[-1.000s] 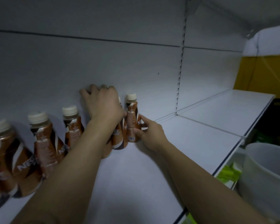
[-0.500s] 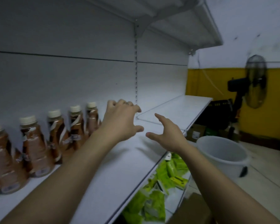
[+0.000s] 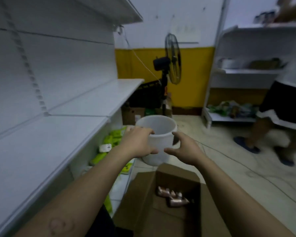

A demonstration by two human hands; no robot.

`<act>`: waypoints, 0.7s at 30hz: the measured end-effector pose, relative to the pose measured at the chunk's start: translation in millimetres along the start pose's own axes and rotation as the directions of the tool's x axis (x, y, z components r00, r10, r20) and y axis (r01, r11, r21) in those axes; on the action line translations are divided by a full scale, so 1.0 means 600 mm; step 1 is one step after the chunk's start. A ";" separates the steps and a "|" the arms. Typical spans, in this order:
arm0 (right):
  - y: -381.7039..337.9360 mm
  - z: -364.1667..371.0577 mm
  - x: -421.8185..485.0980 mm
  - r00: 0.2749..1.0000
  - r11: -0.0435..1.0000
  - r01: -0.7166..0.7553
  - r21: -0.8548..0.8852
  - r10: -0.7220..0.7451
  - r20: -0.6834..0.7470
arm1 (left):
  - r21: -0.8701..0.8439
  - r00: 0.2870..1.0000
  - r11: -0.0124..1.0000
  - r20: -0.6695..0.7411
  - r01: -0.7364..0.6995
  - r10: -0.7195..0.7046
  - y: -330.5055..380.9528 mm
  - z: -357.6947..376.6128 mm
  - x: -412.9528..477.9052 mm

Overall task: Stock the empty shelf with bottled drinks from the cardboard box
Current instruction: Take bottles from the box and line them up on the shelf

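**A:** What's nearest?

**B:** The open brown cardboard box [image 3: 143, 194], low in the view. A few brown plastic drink bottles [image 3: 171, 196] lie on their sides at its bottom. They're too blurred to count.

**A:** And the hands?

**B:** Both hover just above the box's far edge and are empty. The left hand [image 3: 137, 142] and right hand [image 3: 184, 149] face each other, fingers spread and loosely curved, gripping nothing.

**A:** A second ago they were on bottles.

**B:** Yes, pressed against the row at the back of the shelf. They let go, pulled off the shelf, and the head turned toward the box. The row has dropped out of sight.

**A:** So what does that mean for the job?

**B:** I'd say that pair is placed and a fresh trip to the box is starting. The next move is to reach down inside it.

**A:** Is there room for more?

**B:** Left of the box, no bottles stand on the visible part of the white metal shelf [image 3: 50, 142]. Green packets [image 3: 109, 141] sit on the tier below.

**A:** Beyond the box?

**B:** A white plastic bucket [image 3: 161, 124] stands just behind it. A black pedestal fan [image 3: 173, 59] is farther back against the yellow wall. Far right of the box, another person [image 3: 280, 108] stands at a second shelving unit [image 3: 246, 71].
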State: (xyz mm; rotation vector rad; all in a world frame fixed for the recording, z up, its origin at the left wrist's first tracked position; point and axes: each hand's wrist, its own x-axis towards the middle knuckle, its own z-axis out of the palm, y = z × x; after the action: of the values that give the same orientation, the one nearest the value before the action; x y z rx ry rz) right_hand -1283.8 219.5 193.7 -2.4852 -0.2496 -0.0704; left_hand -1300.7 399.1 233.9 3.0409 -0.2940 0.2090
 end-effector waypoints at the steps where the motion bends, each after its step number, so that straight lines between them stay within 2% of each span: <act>1: 0.033 0.006 0.001 0.999 0.999 -0.047 -0.010 0.047 0.016 | -0.033 0.999 0.999 0.038 -0.001 0.002 0.013 0.029 0.015; 5: 0.150 0.060 0.012 0.961 0.970 -0.237 -0.050 0.241 0.134 | -0.123 0.980 0.992 0.201 0.036 -0.010 0.049 0.147 0.065; 9: 0.244 0.140 0.026 0.875 0.926 -0.374 -0.043 0.368 0.315 | -0.180 0.925 0.978 0.380 0.106 -0.031 0.060 0.279 0.104; 15: 0.365 0.288 0.056 0.694 0.821 -0.570 -0.023 0.497 0.521 | -0.231 0.779 0.941 0.624 0.249 -0.052 0.048 0.483 0.170; 21: 0.489 0.448 0.092 0.486 0.617 -0.786 0.028 0.590 0.644 | -0.244 0.682 0.905 0.728 0.348 -0.066 0.023 0.696 0.228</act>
State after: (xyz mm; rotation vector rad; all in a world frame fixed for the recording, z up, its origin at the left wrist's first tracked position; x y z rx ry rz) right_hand -1175.0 160.6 -188.1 -2.0075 0.5137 1.0283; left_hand -1116.9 321.9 -158.2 2.5885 0.0007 -0.9553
